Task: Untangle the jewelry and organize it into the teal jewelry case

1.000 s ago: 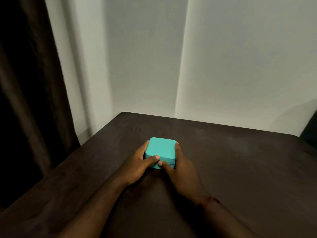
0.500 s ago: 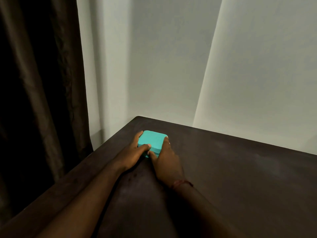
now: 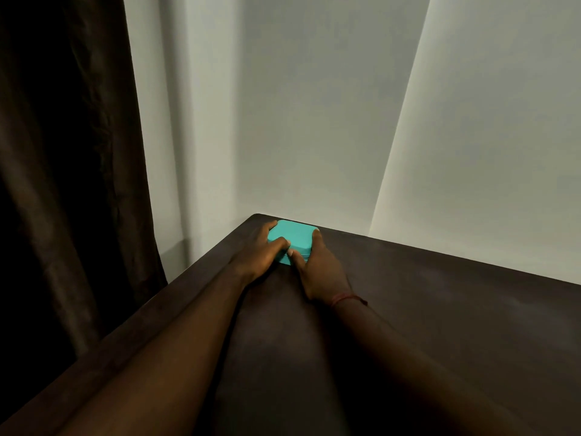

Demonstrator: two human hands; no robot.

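The teal jewelry case (image 3: 295,236) is a small square box with rounded corners, its lid down, lying near the far left corner of the dark table (image 3: 424,325). My left hand (image 3: 256,254) grips its left side, thumb across the front edge. My right hand (image 3: 319,269) grips its right side, thumb at the front and a finger along the right wall. No jewelry is in sight.
A pale wall (image 3: 314,121) rises right behind the table's far edge. A dark brown curtain (image 3: 69,152) hangs at the left, past the table's left edge. A red thread (image 3: 345,298) circles my right wrist.
Both hands have slid the case away from me, from the table's middle to its far left corner. The hold on it looks the same.
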